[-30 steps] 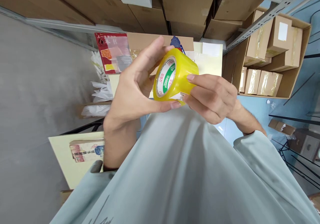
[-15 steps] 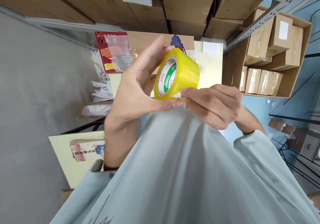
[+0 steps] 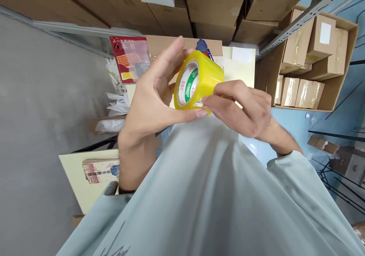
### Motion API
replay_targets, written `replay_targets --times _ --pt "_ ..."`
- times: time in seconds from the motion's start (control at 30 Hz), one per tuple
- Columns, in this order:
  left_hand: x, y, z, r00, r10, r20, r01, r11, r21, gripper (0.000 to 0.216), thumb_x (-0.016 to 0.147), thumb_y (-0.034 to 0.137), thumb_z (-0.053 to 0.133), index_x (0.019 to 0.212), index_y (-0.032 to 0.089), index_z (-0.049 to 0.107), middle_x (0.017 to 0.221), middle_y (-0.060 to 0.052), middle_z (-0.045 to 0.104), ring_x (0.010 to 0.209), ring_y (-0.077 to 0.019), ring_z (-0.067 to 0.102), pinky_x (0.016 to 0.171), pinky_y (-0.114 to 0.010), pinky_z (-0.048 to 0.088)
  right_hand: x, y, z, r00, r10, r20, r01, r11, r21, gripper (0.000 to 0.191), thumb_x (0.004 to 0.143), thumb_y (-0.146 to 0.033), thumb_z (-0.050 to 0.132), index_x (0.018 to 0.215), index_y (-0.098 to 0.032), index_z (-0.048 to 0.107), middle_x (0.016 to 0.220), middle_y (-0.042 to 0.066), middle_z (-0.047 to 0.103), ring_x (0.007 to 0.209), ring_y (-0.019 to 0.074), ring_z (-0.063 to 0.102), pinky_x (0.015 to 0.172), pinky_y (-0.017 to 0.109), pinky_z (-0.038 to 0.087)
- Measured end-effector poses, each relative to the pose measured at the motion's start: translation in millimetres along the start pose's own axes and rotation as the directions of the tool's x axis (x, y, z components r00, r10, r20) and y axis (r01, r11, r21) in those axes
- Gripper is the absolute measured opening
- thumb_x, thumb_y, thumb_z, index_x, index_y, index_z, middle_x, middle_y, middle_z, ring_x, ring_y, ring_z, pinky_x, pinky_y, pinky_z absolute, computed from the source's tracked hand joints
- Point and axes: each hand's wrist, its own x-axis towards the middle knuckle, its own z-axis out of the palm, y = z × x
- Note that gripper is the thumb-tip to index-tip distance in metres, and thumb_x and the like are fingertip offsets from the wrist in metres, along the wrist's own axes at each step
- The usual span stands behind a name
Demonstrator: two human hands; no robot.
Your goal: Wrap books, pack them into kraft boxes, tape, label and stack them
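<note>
A wide roll of yellow packing tape [image 3: 210,72] is held up in front of my chest, its core with a green and white printed label turned to the left. My left hand [image 3: 155,90] wraps around it from the left, thumb along the bottom and fingers behind. From the right, my right hand [image 3: 242,105] presses its thumb and finger on the roll's lower face, where a small whitish bit shows at the thumb tip. The other fingertips of that hand are partly hidden. Just behind the roll lies a blue object [image 3: 203,46], mostly covered.
A pale yellow tabletop [image 3: 241,71] bears a red printed packet [image 3: 129,58] and a flat cardboard piece [image 3: 185,42]. Cardboard boxes [image 3: 215,5] fill the shelf beyond. An open carton [image 3: 343,77] of smaller boxes stands right. Books [image 3: 99,171] lie lower left.
The roll has shifted slightly up and left in my left hand. My right hand has moved up, its index finger now higher on the tape and its fingers less bunched.
</note>
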Motion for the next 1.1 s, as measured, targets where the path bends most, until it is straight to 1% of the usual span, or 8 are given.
replay_targets --times 0.23,0.33,0.43,0.6,0.7,0.8,0.9,1.1 --pt "-3 2 9 0.998 -0.010 -0.065 0.012 1.000 0.029 0.143 0.059 0.054 0.117 0.181 0.044 0.043 0.182 -0.006 0.052 0.173 -0.0499 0.041 0.135 -0.072 0.050 1 -4 6 0.998 -0.055 -0.008 0.055 0.998 -0.044 0.017 0.118 -0.027 0.061 0.134 -0.025 0.067 0.113 0.002 0.078 0.076 0.0101 0.068 0.064 0.027 0.053" --pt "-2 -1 6 0.999 0.011 -0.034 -0.012 0.999 -0.033 0.143 0.060 0.050 0.117 0.182 0.041 0.043 0.180 -0.008 0.055 0.170 -0.0479 0.047 0.137 -0.069 0.049 2 -3 10 0.978 -0.155 -0.137 0.140 0.984 -0.111 0.013 0.117 -0.022 0.057 0.117 -0.026 0.070 0.106 -0.003 0.077 0.070 0.0080 0.065 0.059 0.026 0.050" --pt "-2 -2 4 1.000 0.006 -0.017 -0.007 0.995 -0.100 0.145 0.057 0.039 0.118 0.182 0.039 0.045 0.179 -0.008 0.056 0.171 -0.0423 0.048 0.141 -0.058 0.047 3 0 12 0.918 -0.283 -0.277 0.225 0.949 -0.222 0.019 0.114 -0.018 0.057 0.109 -0.028 0.072 0.105 -0.005 0.079 0.072 0.0093 0.066 0.059 0.027 0.054" --pt "-3 2 10 0.999 -0.007 -0.035 0.003 0.993 -0.118 0.155 0.044 0.046 0.122 0.180 0.042 0.047 0.177 -0.007 0.058 0.169 -0.0417 0.051 0.139 -0.055 0.053 -6 3 21 0.950 -0.267 -0.162 0.262 0.964 -0.047 0.020 0.118 -0.028 0.057 0.118 -0.034 0.075 0.110 -0.006 0.082 0.078 0.0131 0.070 0.066 0.032 0.059" --pt "-4 6 17 0.995 -0.035 -0.090 0.026 0.994 -0.102 0.139 0.058 0.052 0.118 0.179 0.045 0.048 0.177 -0.003 0.059 0.169 -0.0365 0.051 0.136 -0.049 0.057 -10 2 25 0.954 -0.237 -0.186 0.245 0.969 0.023 0.020 0.117 -0.027 0.058 0.118 -0.036 0.076 0.110 -0.008 0.082 0.080 0.0129 0.071 0.070 0.032 0.061" --pt "-6 7 21 0.993 -0.021 -0.116 0.011 0.996 -0.088 0.128 0.066 0.059 0.114 0.177 0.045 0.051 0.176 0.001 0.059 0.170 -0.0326 0.050 0.137 -0.042 0.054 -10 -4 24 0.946 -0.224 -0.233 0.229 0.973 -0.005 0.018 0.116 -0.023 0.060 0.114 -0.034 0.075 0.107 -0.007 0.082 0.078 0.0119 0.071 0.066 0.030 0.058" --pt "-7 5 23 0.988 -0.003 -0.154 -0.006 0.998 -0.059 0.127 0.065 0.066 0.112 0.176 0.045 0.053 0.177 0.000 0.058 0.171 -0.0350 0.049 0.141 -0.045 0.048 -9 -10 22 0.941 -0.220 -0.257 0.202 0.975 -0.096 0.011 0.114 -0.022 0.064 0.112 -0.030 0.072 0.109 -0.005 0.082 0.077 0.0103 0.071 0.060 0.028 0.053" --pt "-8 -9 26 0.969 0.115 -0.219 -0.112 0.993 0.026 0.138 0.053 0.075 0.113 0.174 0.047 0.054 0.179 0.000 0.055 0.172 -0.0459 0.044 0.144 -0.057 0.041 -13 -12 31 0.996 -0.084 -0.019 0.083 0.996 -0.031 0.012 0.117 -0.035 0.061 0.122 -0.028 0.070 0.117 0.001 0.084 0.076 0.0119 0.072 0.060 0.028 0.054"
